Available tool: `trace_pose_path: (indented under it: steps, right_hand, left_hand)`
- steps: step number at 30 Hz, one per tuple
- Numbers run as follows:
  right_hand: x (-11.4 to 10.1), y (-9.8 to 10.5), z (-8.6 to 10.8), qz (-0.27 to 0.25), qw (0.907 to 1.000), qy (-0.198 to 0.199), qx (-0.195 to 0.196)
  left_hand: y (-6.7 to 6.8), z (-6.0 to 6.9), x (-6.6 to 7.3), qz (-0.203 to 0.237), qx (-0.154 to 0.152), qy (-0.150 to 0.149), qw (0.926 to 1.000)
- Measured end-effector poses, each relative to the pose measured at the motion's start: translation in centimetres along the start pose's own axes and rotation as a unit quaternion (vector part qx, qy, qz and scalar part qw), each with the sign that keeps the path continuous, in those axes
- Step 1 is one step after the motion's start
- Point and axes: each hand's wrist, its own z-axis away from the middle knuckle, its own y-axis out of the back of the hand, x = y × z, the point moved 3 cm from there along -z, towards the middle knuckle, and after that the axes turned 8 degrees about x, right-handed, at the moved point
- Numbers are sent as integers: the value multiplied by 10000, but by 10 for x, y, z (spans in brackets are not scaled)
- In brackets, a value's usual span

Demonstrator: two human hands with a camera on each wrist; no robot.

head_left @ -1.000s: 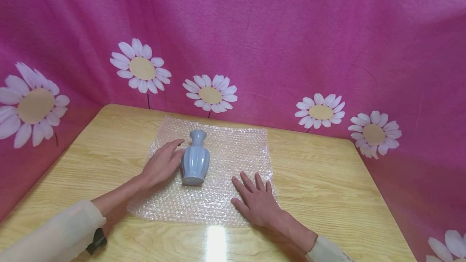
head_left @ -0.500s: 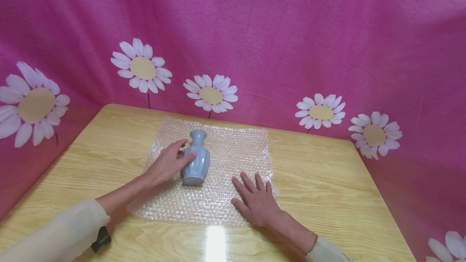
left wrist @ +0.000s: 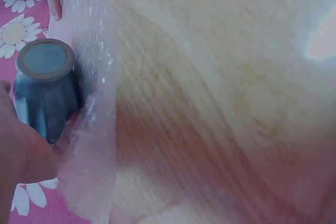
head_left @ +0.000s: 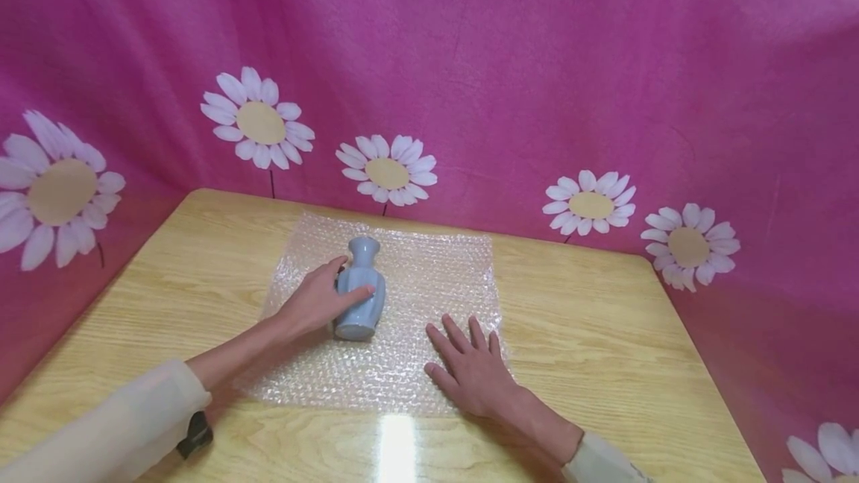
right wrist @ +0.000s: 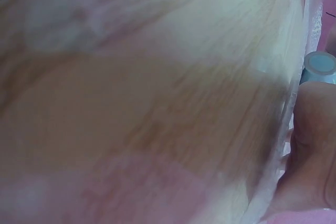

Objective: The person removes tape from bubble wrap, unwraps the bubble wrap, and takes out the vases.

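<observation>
A glossy blue-grey vase [head_left: 362,313] lies on its side on a sheet of clear bubble wrap [head_left: 409,379], its neck toward the back and its base toward me. My left hand [head_left: 314,302] grips the vase from the left, thumb across its body and fingers at the far side, partly hidden. The left wrist view shows the vase's round base [left wrist: 45,60] with the hand [left wrist: 23,148] around the body. On the right front part of the wrap, my right hand [head_left: 475,375] rests flat with fingers spread. The right wrist view catches only the heel of that hand [right wrist: 315,145].
The wrap lies on a light wood-grain table [head_left: 577,326] with rounded back corners. A pink cloth [head_left: 470,80] printed with white daisies hangs behind and at both sides. Bright light reflects off the table's front [head_left: 397,442].
My left hand has moved right, from beside the vase to a grip on it, with the thumb now across its body. The right hand stays in place, and the vase has barely shifted.
</observation>
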Motion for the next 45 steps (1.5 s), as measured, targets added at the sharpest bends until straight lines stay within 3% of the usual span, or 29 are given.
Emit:
trace_pose_path:
  steps: [5,14,20,30,41,45]
  right_hand:
    - [0,1,-1,-52,10000,-47,-14]
    - [-1,0,-1,-129,9999,-70,-24]
    - [0,-1,-1,-122,9999,-66,-18]
    - [0,-2,-1,-76,10000,-40,37]
    - [1,-2,-2,-13,10000,-38,26]
    - [1,-1,-2,-22,10000,-27,27]
  left_hand:
    - [0,-3,3,25,-74,201,9998]
    - [-2,-8,5,-231,-267,284,9990]
    - [-3,-14,6,153,-694,604,9956]
    - [-8,-22,9,931,-1190,1200,9812]
    - [-10,-18,14,1488,-1294,1404,9703]
    - [-11,-17,12,1493,-1274,1451,9698]
